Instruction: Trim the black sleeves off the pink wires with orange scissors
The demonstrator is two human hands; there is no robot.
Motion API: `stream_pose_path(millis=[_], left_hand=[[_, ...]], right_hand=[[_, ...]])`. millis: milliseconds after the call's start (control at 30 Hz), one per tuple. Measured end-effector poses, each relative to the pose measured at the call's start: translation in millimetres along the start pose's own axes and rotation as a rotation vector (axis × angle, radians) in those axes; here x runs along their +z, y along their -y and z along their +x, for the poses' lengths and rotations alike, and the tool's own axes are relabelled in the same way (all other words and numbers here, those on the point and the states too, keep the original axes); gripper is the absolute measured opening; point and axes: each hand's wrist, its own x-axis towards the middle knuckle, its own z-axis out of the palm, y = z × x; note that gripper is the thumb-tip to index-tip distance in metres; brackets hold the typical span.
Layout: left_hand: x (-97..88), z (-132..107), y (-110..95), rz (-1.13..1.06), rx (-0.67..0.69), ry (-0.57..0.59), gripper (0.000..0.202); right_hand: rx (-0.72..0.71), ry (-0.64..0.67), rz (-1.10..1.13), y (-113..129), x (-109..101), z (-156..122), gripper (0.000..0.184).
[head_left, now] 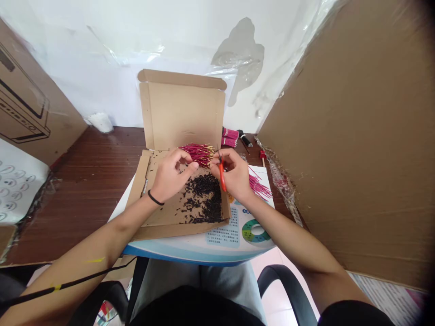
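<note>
My left hand (170,177), with a black band at the wrist, is over the open cardboard box (183,108). Its thumb and forefinger are bent toward each other; what lies between them is too small to make out. A slim red-handled tool with a dark tip (222,176) is in my right hand (237,174), whose thumb and forefinger also come together by the wires. Just beyond both hands lies a heap of thin dark-pink wires (200,154) with yellowish ends. Many short black tube pieces (207,199) are scattered on the box floor.
More pink wires (260,186) lie on a printed white sheet (222,237) to the right. Bundled pink wires (229,136) and a black bundle (245,138) sit behind the box. A tall cardboard panel (356,136) stands at the right, and a white roll (101,122) at back left.
</note>
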Motion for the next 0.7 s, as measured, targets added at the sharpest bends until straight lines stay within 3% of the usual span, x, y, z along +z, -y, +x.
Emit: stream_pose_path(millis=[67,133,300,367,467,600,700], left_hand=[[-1.6,0,-2,-0.087,-0.073,0.149,0.033],[-2.1,1,-4,-0.176,-0.130,0.328,0.038],[2.4,1,-4,-0.356,-0.318,0.558,0.022],[4.8,0,-3,-0.453,-0.405,0.578,0.018],[6.5,-1,-5,-0.487,-0.444,0.538,0.020],[1.1,-5,-14,-0.353,-0.267,0.516,0.023],[-7.9,-8,-18,-0.367,-0.083,0.687,0.025]], right_hand=[[-0.245,-0.039,-0.244,-2,-2,-2,0.012],[-0.424,0.044,-0.391,-4,-3,-4,0.016],[-0.600,0.157,-0.433,-7,1,-4,0.015],[-0.551,0.137,-0.387,-5,4,-7,0.012],[-0.367,0.057,-0.321,0,11,-11,0.009],[-0.164,-0.037,-0.268,-2,13,-7,0.015],[-0.071,-0.180,-0.320,-14,-2,11,0.018]])
